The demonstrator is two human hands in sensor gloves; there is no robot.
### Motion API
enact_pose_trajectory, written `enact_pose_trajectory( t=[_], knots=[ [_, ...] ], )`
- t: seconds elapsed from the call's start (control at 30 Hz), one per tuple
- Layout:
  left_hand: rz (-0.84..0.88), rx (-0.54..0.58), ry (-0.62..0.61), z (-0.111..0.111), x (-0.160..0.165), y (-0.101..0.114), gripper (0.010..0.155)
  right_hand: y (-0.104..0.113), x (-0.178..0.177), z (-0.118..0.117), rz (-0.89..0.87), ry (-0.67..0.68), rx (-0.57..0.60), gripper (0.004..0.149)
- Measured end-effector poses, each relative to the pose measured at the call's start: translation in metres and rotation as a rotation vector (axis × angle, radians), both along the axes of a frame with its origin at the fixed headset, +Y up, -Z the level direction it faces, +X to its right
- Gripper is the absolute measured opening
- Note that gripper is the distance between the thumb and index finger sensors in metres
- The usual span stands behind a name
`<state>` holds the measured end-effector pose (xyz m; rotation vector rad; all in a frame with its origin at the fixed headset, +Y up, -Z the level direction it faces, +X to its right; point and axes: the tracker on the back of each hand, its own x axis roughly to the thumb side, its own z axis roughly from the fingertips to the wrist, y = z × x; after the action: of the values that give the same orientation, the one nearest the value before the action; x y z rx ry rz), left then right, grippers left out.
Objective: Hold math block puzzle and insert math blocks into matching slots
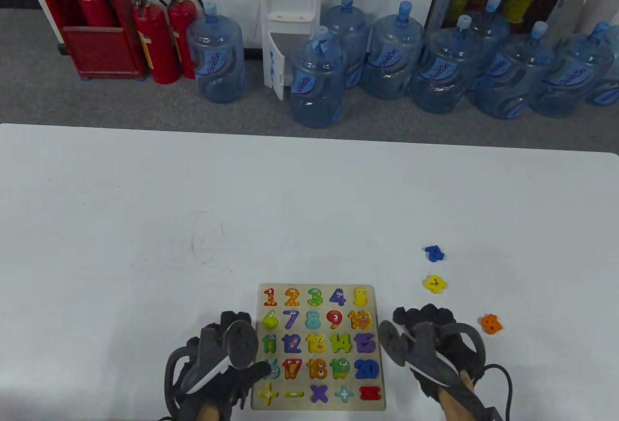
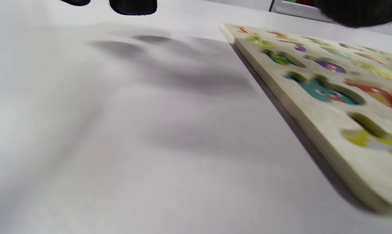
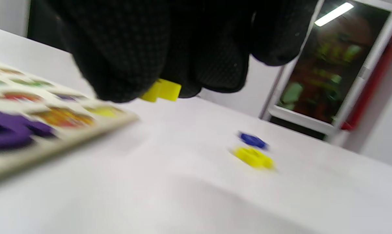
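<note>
The wooden math puzzle board lies flat at the near edge of the table, its slots coloured with numbers and signs. My left hand lies beside the board's left edge, fingers spread, thumb reaching over that edge. In the left wrist view the board is on the right and my fingertips hover over the table. My right hand is just right of the board. In the right wrist view its fingers pinch a small yellow block above the table by the board's edge.
Three loose blocks lie on the table right of the board: a blue one, a yellow one and an orange one. The blue and yellow ones also show in the right wrist view. Water bottles stand on the floor beyond the table.
</note>
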<state>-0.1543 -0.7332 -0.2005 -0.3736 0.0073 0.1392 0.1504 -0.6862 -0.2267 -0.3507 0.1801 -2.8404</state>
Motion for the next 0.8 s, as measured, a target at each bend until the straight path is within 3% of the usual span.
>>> enact_pose_trajectory(
  t=[0.13, 0.23, 0.37, 0.57, 0.8],
  knots=[
    [-0.009, 0.002, 0.017, 0.000, -0.004, 0.001, 0.093, 0.004, -0.050, 0.016, -0.037, 0.163, -0.006, 0.056],
    [-0.006, 0.025, 0.005, 0.002, -0.003, 0.004, 0.083, 0.001, -0.088, 0.031, 0.006, 0.286, 0.001, 0.056],
    [-0.007, 0.045, 0.021, 0.005, -0.007, 0.005, 0.085, -0.001, -0.126, 0.048, 0.057, 0.412, 0.007, 0.056],
    [0.030, 0.108, 0.077, 0.011, -0.015, 0.010, 0.089, -0.005, -0.161, 0.069, 0.098, 0.582, -0.013, 0.055],
    [-0.003, 0.096, 0.129, 0.013, -0.022, 0.008, 0.089, -0.025, -0.189, 0.084, 0.173, 0.721, -0.042, 0.055]
  ],
)
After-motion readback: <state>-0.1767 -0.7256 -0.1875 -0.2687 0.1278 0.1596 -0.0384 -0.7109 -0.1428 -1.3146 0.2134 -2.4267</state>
